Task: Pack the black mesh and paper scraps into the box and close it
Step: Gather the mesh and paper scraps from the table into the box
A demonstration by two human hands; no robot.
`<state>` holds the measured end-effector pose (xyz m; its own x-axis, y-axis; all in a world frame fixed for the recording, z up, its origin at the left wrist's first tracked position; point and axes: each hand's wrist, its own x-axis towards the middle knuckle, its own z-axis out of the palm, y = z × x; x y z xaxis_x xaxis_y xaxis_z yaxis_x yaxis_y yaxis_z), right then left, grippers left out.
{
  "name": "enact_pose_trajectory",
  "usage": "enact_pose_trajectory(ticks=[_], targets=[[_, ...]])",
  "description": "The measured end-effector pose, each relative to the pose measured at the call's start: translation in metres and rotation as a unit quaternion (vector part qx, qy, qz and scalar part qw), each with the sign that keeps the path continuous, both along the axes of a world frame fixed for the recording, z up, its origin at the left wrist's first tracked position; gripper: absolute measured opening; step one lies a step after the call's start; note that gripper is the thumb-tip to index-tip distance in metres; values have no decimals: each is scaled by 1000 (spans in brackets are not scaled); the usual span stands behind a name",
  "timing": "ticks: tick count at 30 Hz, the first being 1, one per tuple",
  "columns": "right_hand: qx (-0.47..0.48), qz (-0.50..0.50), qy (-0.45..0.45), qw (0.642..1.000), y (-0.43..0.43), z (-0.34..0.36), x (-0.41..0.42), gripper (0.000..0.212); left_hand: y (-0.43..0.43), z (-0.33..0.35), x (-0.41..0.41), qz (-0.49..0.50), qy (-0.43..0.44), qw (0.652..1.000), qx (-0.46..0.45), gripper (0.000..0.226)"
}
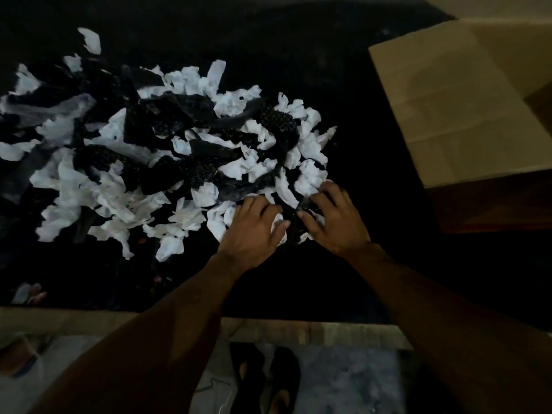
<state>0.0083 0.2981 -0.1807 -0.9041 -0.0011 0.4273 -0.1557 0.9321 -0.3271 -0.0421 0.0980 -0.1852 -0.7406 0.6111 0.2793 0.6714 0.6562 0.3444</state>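
Observation:
A wide heap of white paper scraps [119, 198] mixed with pieces of black mesh [185, 171] covers the left and middle of a black table top [358, 121]. At the heap's near right edge, my left hand [254, 225] and my right hand [334, 216] press down side by side, fingers curled into a small clump of mesh and paper [291, 218] between them. A brown cardboard box [448, 109] stands at the right, open, with its near flap folded out toward the heap.
The table's near edge [328, 330] runs across the bottom, with the floor and my two feet in dark shoes [265, 380] below it. A small scrap [27, 292] lies alone at the near left. Bare black surface separates the heap from the box.

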Motion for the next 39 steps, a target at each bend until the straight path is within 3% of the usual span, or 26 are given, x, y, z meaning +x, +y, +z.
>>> enact_pose_trajectory(ticks=[5,8,12,14,19,23,25,29,33,39], targets=[[2,22,28,999,-1,-1,-2,21,0,3,4,-5,13,999,49,29],[-62,-2,-24,998,-11,7,-4,15,2,5,6,-15,14,999,49,29],[-119,-66,-109,985,-16,16,-3,37,-1,7,10,-4,6,998,55,26],[-135,-107,-116,978,-11,19,0,36,-2,9,12,14,-16,996,84,29],[-145,-164,-98,971,-8,24,9,21,-6,30,28,116,-10,974,196,27],[-151,-163,-63,973,-19,24,14,28,-17,39,51,257,-41,936,236,30],[-133,-147,-51,979,-29,25,13,35,-24,28,54,306,-94,922,218,42],[-1,-140,-135,981,-45,12,12,67,-26,4,52,330,-117,936,49,61],[56,-166,-89,980,-50,3,13,43,-23,3,52,353,-47,934,-13,45],[-23,-112,-58,992,-47,5,15,25,-30,7,53,215,-63,970,97,20]])
